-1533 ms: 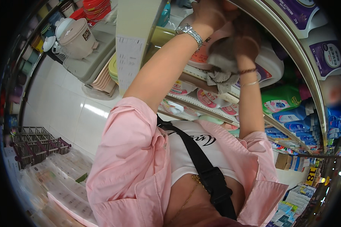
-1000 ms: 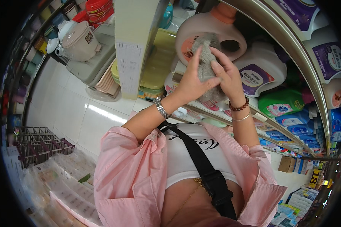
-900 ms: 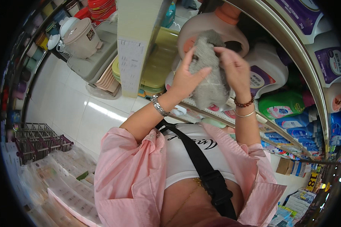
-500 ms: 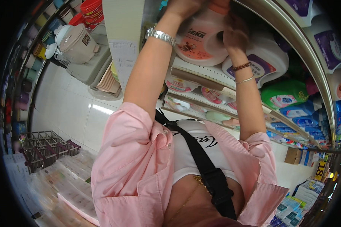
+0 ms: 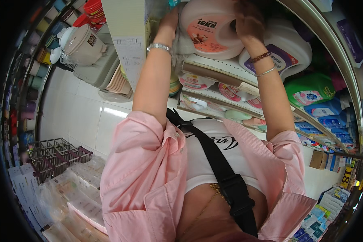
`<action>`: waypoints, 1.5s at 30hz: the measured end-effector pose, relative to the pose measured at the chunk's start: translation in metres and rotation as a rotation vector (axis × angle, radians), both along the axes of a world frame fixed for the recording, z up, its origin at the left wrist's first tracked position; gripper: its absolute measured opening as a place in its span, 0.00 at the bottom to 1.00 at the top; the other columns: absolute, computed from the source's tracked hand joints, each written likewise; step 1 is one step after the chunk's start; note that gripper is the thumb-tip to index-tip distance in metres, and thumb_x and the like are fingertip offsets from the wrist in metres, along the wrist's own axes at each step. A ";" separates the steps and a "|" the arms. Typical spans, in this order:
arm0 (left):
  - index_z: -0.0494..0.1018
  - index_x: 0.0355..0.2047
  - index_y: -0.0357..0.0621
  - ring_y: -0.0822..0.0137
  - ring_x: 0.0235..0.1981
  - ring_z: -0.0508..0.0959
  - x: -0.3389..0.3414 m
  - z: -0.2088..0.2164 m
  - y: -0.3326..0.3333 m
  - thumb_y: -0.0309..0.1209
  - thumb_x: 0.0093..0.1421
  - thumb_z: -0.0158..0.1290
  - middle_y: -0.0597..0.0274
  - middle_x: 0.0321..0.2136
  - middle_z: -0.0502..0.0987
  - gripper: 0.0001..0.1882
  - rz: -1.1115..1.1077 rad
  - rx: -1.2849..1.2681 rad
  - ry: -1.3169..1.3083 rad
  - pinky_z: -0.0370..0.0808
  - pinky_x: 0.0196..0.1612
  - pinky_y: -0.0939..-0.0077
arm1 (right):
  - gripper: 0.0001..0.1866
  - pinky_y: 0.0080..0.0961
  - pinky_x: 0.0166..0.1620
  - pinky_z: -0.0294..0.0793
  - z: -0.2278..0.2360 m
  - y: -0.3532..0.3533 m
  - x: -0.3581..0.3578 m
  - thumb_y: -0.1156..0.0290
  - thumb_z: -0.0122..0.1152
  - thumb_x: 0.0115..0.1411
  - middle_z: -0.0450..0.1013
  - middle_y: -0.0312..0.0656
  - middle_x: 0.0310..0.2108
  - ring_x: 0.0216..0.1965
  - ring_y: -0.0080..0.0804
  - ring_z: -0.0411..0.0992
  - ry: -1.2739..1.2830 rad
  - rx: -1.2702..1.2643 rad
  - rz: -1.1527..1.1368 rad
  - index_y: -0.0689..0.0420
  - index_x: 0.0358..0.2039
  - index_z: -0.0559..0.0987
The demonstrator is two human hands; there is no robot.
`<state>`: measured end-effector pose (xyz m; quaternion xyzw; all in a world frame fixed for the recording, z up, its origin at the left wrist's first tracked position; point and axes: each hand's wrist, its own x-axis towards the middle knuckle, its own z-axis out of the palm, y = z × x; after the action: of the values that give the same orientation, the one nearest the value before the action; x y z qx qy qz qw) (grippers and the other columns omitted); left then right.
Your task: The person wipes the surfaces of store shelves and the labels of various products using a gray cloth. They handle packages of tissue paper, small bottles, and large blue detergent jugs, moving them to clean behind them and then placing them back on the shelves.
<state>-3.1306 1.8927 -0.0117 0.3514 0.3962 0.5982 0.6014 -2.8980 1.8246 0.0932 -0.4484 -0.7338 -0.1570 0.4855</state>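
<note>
A large white detergent jug (image 5: pixel 207 36) with a peach label stands on the upper shelf. My right hand (image 5: pixel 249 22), slightly blurred, is closed around its handle side; some fingertips are hidden. My left hand (image 5: pixel 169 22) reaches up just left of the jug, beside the pale shelf end panel (image 5: pixel 127 20). Its fingers are seen edge-on and partly hidden. Below that hand hangs a blurred greyish, crumpled thing (image 5: pixel 183 46) that I cannot make out. A second white jug (image 5: pixel 296 52) with a purple label lies behind my right wrist.
Lower shelves hold white bottles with pink labels (image 5: pixel 195 82). A green detergent bottle (image 5: pixel 312 89) and blue packs (image 5: pixel 326 111) line the right. On the left are lidded buckets (image 5: pixel 84 44), a wire rack (image 5: pixel 54 155) and plastic-wrapped packs (image 5: pixel 78 189) above a tiled floor (image 5: pixel 82 105).
My left hand has moved left and down, away from the jug's top, to the gap beside the panel. My right hand stays at the jug's handle. The whole view has shifted slightly.
</note>
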 end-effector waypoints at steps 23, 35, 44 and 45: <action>0.76 0.30 0.58 0.65 0.35 0.70 0.123 0.018 -0.162 0.39 0.49 0.59 0.69 0.29 0.70 0.08 0.052 1.055 1.865 0.64 0.32 0.66 | 0.11 0.28 0.46 0.70 -0.020 -0.120 0.110 0.71 0.53 0.59 0.72 0.47 0.43 0.43 0.43 0.71 0.065 -0.339 0.438 0.56 0.41 0.77; 0.76 0.35 0.41 0.57 0.29 0.73 0.146 0.083 -0.194 0.30 0.50 0.61 0.58 0.26 0.72 0.12 0.281 0.921 1.426 0.70 0.32 0.69 | 0.26 0.23 0.50 0.70 -0.110 -0.215 0.212 0.72 0.56 0.58 0.68 0.40 0.51 0.49 0.28 0.69 0.702 -0.887 0.282 0.55 0.57 0.65; 0.69 0.50 0.41 0.65 0.45 0.72 0.291 0.042 -0.215 0.31 0.54 0.59 0.57 0.45 0.69 0.24 -0.840 0.496 0.513 0.72 0.45 0.74 | 0.45 0.26 0.58 0.60 -0.108 -0.221 0.205 0.77 0.64 0.46 0.59 0.44 0.58 0.58 0.30 0.59 1.024 -0.709 0.320 0.60 0.63 0.52; 0.69 0.50 0.41 0.66 0.45 0.71 0.297 0.040 -0.215 0.32 0.54 0.58 0.58 0.47 0.68 0.23 -0.926 0.422 0.493 0.72 0.45 0.74 | 0.44 0.26 0.58 0.61 -0.115 -0.225 0.220 0.80 0.62 0.46 0.60 0.43 0.57 0.57 0.30 0.60 1.097 -0.742 0.315 0.60 0.63 0.53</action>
<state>-2.8340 1.6779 0.0281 0.7305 0.2013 0.2383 0.6075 -2.6776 1.5995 -0.0221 -0.4877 -0.4433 0.4278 0.6186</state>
